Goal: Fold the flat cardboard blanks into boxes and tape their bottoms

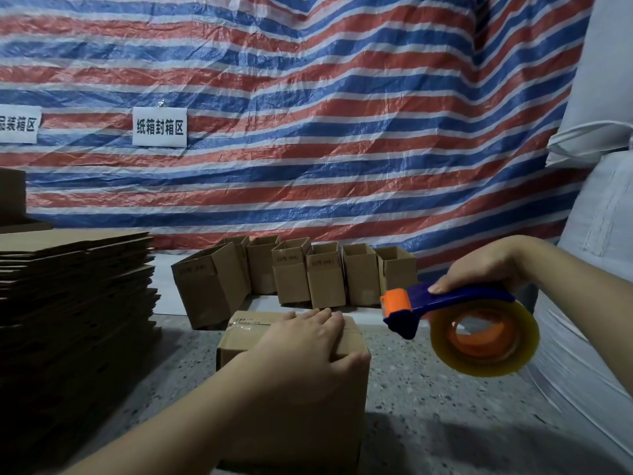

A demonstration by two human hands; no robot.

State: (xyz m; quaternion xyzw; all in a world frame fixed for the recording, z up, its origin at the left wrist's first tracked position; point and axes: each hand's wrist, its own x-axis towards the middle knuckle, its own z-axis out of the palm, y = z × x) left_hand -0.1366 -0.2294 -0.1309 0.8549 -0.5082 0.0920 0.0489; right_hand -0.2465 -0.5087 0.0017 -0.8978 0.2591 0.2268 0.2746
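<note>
A folded cardboard box (239,341) stands bottom-up on the speckled floor in front of me, with clear tape along its top seam. My left hand (305,347) lies flat on that top, fingers straight, thumb over the right edge. My right hand (483,265) grips the blue handle of a tape dispenser (455,310) with an orange head and a roll of clear tape (486,341). The dispenser hangs in the air to the right of the box, apart from it. A tall stack of flat cardboard blanks (75,296) rises at the left.
Several finished open boxes (294,275) stand in a row by the striped tarp wall (308,114), one larger box (209,286) at their left. White sacks (596,234) are piled at the right. Two paper signs (159,126) hang on the tarp.
</note>
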